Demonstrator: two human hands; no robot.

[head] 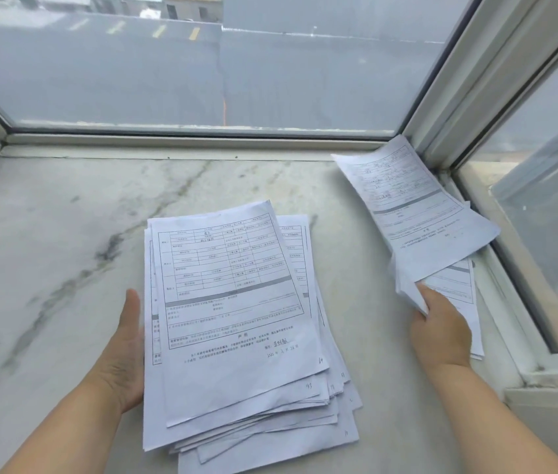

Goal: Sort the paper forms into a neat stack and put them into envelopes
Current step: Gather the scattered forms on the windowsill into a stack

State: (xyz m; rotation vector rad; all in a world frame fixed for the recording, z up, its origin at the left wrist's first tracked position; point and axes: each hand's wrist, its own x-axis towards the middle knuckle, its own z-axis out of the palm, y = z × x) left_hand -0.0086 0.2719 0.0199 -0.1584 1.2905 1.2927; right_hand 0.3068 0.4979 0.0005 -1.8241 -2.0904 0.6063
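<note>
L hand (127, 350) flat vs. splayed stack (236, 323); R hand (440, 323) pinches lifted forms (417, 213). Risk: loose sheets slip, fan apart.

A messy pile of forms (236, 323) lies on a marble sill (48, 251) by a window (202, 63). The left hand (127, 350) lies flat against its side. The right hand (441, 330) holds up more sheets (417, 213) (a bit blurry).

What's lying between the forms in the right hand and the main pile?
Nothing visible: only bare marble sill separates the lifted forms in the right hand from the pile.
</note>
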